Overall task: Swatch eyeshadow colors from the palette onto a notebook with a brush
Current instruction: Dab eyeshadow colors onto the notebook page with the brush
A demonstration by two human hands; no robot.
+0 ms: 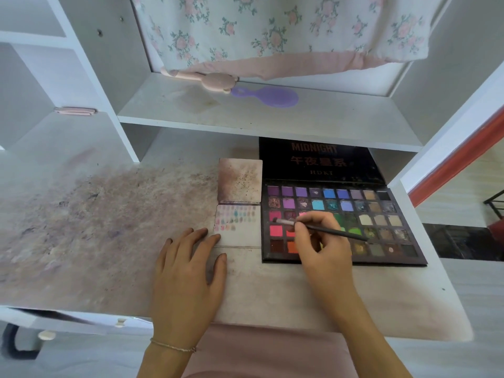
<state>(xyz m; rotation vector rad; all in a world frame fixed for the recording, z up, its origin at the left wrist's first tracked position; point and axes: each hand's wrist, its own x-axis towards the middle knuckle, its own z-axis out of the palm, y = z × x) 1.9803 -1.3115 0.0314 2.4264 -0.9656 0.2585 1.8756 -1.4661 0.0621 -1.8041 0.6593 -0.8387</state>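
An open eyeshadow palette with several rows of coloured pans lies on the desk at the right, its black lid propped up behind. A small open notebook sits just left of it, with several rows of pale swatches on its lower page. My right hand pinches a thin black brush over the palette's red and pink pans, the bristle tip pointing left near the pink pans. My left hand rests flat on the desk, fingertips touching the notebook's lower left corner.
The white desk top is stained with powder at the left. A shelf just above holds a purple hairbrush and a pink one. A floral cloth hangs behind. The desk's right edge is close to the palette.
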